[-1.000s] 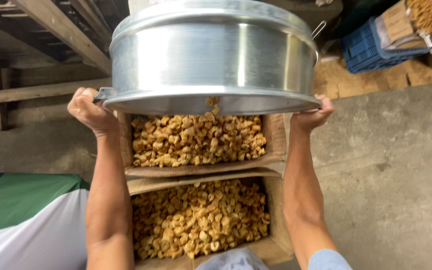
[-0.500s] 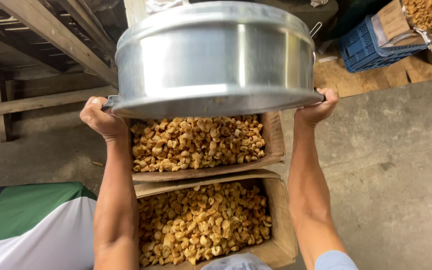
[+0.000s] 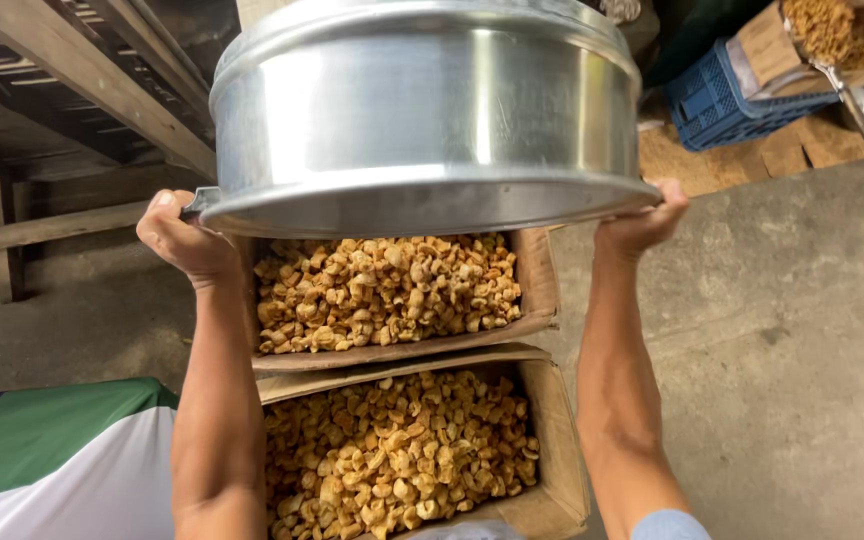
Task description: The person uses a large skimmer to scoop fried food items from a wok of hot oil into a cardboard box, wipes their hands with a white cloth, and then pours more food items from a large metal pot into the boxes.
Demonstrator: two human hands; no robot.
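In the upper middle of the frame a large round metal pan is held up by both hands: the left hand has its fingers closed on the rim at centre left, the right hand closed on the rim at centre right. Directly below the pan are two cardboard boxes, the upper box and the lower box, both full of golden fried pieces, on the concrete floor.

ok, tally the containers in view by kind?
Metal basin, held up by left hand and right hand: 1
Cardboard boxes of golden pieces on the floor, far box and near box: 2
Blue crate: 1
Total: 4
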